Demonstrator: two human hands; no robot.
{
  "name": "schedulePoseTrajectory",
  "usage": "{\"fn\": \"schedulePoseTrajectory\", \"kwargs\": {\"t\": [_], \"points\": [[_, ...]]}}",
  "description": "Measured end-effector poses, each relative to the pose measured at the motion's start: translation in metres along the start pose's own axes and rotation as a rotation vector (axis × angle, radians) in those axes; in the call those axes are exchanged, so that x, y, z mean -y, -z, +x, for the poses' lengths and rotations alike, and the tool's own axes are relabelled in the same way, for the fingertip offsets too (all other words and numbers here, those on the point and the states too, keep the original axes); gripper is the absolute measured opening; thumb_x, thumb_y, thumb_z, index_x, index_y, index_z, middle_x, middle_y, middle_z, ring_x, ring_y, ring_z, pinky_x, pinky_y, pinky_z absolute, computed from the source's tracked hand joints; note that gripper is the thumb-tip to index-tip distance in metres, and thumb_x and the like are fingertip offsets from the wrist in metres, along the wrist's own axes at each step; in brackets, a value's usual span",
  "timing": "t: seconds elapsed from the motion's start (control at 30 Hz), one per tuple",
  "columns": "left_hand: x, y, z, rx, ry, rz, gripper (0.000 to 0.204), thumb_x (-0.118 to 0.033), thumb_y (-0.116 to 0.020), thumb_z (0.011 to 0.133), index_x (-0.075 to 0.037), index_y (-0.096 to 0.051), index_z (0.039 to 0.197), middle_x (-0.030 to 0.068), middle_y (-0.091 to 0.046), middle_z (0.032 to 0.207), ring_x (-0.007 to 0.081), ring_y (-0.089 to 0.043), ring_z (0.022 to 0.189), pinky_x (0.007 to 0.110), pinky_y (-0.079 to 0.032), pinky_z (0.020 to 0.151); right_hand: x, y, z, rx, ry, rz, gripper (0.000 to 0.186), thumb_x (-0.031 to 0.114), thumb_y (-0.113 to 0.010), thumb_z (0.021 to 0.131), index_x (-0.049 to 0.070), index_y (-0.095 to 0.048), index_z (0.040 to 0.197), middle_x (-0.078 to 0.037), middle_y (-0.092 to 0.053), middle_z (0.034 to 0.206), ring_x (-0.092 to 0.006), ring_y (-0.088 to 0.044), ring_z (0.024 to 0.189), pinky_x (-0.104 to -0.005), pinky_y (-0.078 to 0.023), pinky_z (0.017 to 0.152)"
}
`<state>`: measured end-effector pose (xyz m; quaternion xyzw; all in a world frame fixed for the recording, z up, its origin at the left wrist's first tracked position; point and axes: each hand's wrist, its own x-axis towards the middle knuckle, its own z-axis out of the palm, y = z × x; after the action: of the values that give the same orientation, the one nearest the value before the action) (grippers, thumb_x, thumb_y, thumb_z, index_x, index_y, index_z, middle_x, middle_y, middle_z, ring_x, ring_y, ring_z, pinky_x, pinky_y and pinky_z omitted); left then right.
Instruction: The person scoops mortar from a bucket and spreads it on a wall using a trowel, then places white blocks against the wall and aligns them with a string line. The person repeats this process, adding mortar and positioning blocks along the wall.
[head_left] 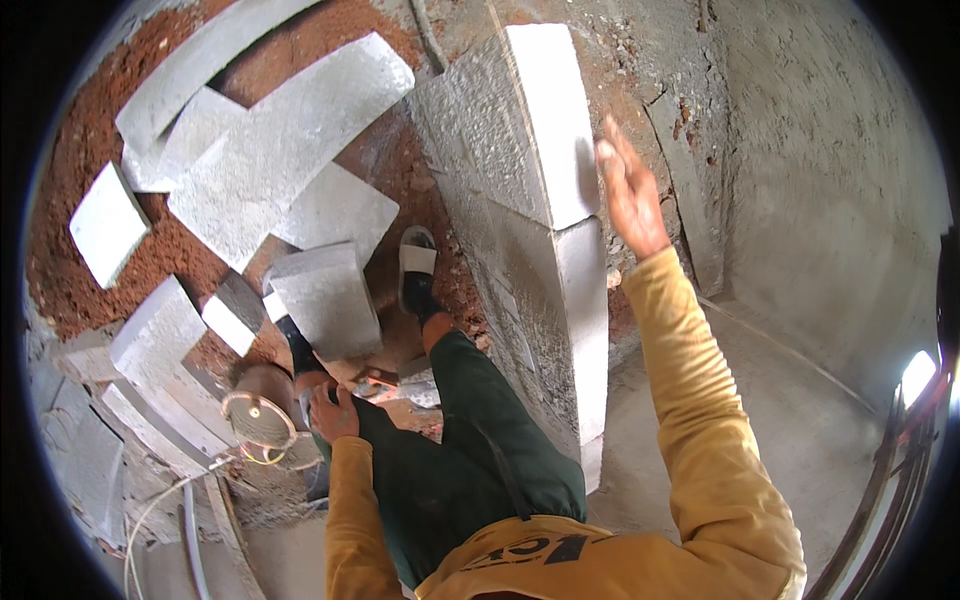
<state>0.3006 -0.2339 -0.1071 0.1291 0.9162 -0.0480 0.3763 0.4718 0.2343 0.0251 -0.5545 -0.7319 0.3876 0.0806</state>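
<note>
Block wall (pixel 548 260): grey, standing right of centre, running from the far side toward the near side just right of the legs; top edge brightly lit; one joint visible between the far and middle blocks.

Bucket (pixel 268 380): one, brownish, round-mouthed, left of the left knee; contents too unclear to tell.

Right hand (pixel 632 195): on the right side of the far block, arm stretched forward; fingers straight, lightly parted, pointing far; tips just beside the block's edge, contact impossible to tell.

Left hand (pixel 335 411): at rest on the left knee, elbow bent, fingers curved over the dark green trousers (pixel 500 430); whether they pinch the cloth cannot be told.

Standing block (pixel 328 300): grey, in front of the left knee, between bucket and right foot.

Large slab (pixel 275 145): grey, far left, lying over other pieces.

Small block (pixel 233 315): white-sided, left of the standing block.

Pale slab (pixel 108 225): diamond-shaped in view, at far left, on red soil (pixel 60 270).
</note>
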Motion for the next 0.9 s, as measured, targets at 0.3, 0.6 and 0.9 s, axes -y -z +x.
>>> {"fn": "schedulePoseTrajectory", "kwargs": {"t": [0.3, 0.6, 0.9], "points": [[-0.349, 0.131, 0.097, 0.061, -0.924, -1.020, 0.065, -0.045, -0.053, 0.090, 0.000, -0.042, 0.135, 0.0182, -0.042, 0.139, 0.0283, -0.038, 0.130, 0.036, -0.029, 0.106, -0.038, -0.008, -0.047, -0.022, -0.067, -0.053, 0.064, 0.039, -0.057, 0.089, -0.006, -0.042, 0.132, -0.029, -0.048, 0.129, -0.0372, -0.045, 0.125, -0.0388, -0.036, 0.103], [-0.445, 0.149, 0.101, 0.319, -0.863, -0.820, 0.087, -0.053, -0.067, 0.072, 0.000, -0.040, 0.136, 0.0258, -0.042, 0.135, 0.0356, -0.043, 0.126, 0.042, -0.036, 0.102, -0.035, -0.022, -0.052, -0.081, -0.083, 0.159, 0.060, 0.023, -0.065, 0.088, -0.010, -0.041, 0.131, -0.026, -0.044, 0.135, -0.0292, -0.041, 0.128, -0.0348, -0.033, 0.106], [-0.448, 0.146, 0.108, 0.263, -0.865, -0.716, 0.084, -0.051, -0.063, 0.074, 0.003, -0.041, 0.135, 0.0269, -0.048, 0.130, 0.0367, -0.046, 0.122, 0.041, -0.037, 0.101, -0.036, -0.029, -0.053, -0.165, 0.002, 0.038, 0.057, 0.028, -0.064, 0.086, -0.006, -0.048, 0.128, -0.027, -0.054, 0.122, -0.0342, -0.055, 0.113, -0.0369, -0.041, 0.097]]}}
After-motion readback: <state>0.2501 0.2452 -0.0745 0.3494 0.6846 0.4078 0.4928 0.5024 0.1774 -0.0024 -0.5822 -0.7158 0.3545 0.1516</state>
